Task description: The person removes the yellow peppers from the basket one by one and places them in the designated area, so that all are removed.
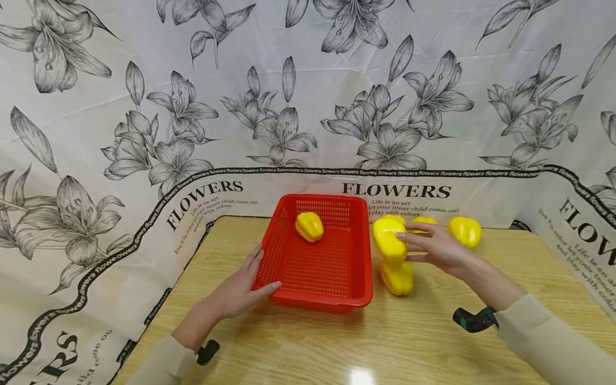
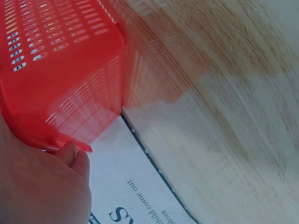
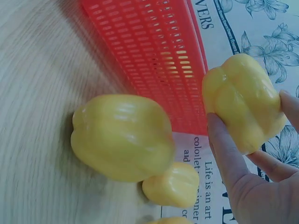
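A red plastic basket [image 1: 317, 297] with slotted walls stands on the table, one yellow bell pepper [image 1: 309, 227] lying inside it toward the back. My left hand [image 1: 236, 289] grips the basket's rim at the front left corner; the left wrist view shows fingertips [image 2: 70, 156] bent at that rim. To the right of the basket, my right hand [image 1: 440, 248] holds another yellow bell pepper [image 1: 389, 239] by fingers and thumb. In the right wrist view this raised pepper [image 3: 243, 102] is clear of the table. Below it a further bell pepper [image 1: 397, 279] lies on the wood.
More yellow bell peppers lie at the back right, one of them [image 1: 465, 232] beyond my right hand, another [image 1: 425, 221] partly hidden by it. A flower-printed cloth [image 1: 289, 133] hangs behind and along both sides of the wooden table [image 1: 308, 347].
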Available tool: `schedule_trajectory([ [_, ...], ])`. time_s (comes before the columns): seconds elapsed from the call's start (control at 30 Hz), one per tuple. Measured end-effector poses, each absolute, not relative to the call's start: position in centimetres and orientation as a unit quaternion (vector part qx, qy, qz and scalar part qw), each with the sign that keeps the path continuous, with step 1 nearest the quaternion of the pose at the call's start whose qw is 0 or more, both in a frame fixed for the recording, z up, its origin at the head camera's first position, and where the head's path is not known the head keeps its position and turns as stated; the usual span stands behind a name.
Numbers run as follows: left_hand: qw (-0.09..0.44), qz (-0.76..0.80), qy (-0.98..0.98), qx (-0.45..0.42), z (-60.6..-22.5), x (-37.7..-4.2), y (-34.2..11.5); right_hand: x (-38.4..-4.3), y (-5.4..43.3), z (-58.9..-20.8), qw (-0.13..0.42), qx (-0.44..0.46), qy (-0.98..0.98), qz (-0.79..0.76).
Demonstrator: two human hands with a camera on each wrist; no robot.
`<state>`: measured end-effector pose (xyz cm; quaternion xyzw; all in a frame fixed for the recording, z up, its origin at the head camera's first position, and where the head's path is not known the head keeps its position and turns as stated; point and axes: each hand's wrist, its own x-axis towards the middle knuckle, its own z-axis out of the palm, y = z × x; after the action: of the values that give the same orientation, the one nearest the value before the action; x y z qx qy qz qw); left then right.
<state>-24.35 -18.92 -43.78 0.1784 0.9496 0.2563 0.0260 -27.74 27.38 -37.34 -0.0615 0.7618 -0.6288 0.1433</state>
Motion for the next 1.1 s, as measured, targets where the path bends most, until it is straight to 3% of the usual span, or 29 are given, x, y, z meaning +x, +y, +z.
schedule_trajectory([
  [0.57,0.028,0.256,0.950,0.179,-43.9,-24.3,-18.9,-26.7,31.9,-37.8,0.114,-0.060,0.794,-0.594],
  [1.1,0.027,0.258,0.949,0.180,-43.7,-24.3,-19.0,-26.4,34.7,-40.1,0.132,-0.039,0.800,-0.584],
])
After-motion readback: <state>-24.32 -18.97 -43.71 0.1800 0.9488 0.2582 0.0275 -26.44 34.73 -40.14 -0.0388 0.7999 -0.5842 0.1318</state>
